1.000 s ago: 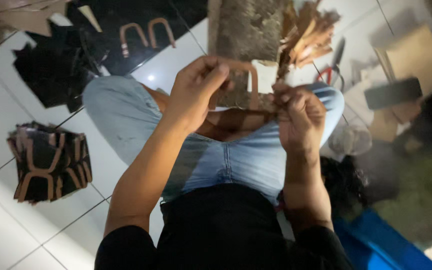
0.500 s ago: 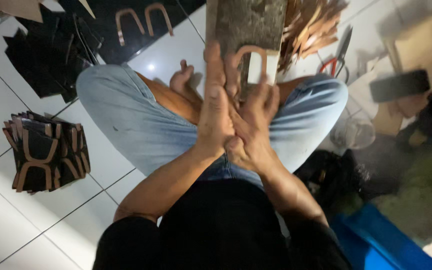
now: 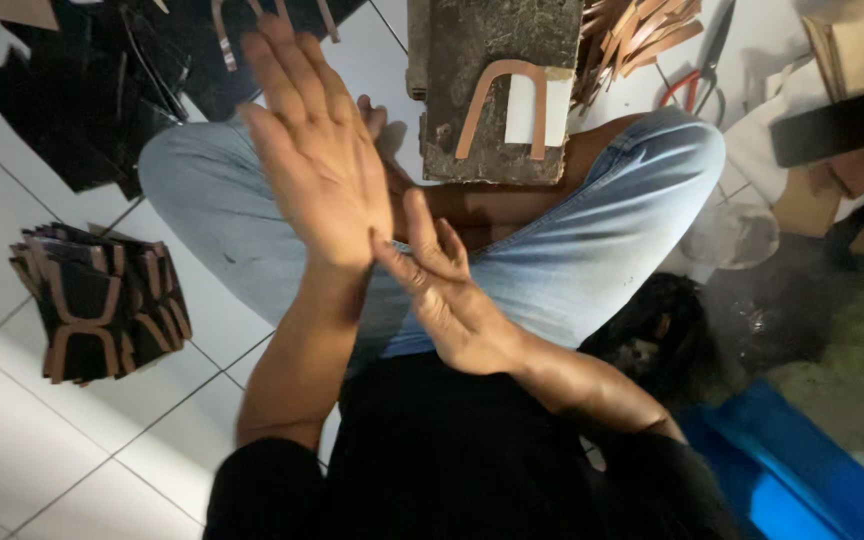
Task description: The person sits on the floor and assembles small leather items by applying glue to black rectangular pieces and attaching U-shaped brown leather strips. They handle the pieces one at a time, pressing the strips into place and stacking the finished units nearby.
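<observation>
My left hand (image 3: 317, 165): flat, fingers spread, holding nothing | my right hand (image 3: 452, 300): open, fingertips touching left wrist | tan U-shaped strip (image 3: 500, 105): lying on the dark block (image 3: 492, 150) beyond my knees.

The left hand (image 3: 317, 150) is raised flat, palm turned away, its fingers (image 3: 282, 60) straight, pressed together and pointing up and slightly left. The right hand (image 3: 447, 300) sits lower, its fingertips (image 3: 392, 250) touching the heel of the left hand just above the wrist, fingers loosely extended. Both hands hold nothing. Both forearms are bare and angle in from dark sleeves at the elbows.
</observation>
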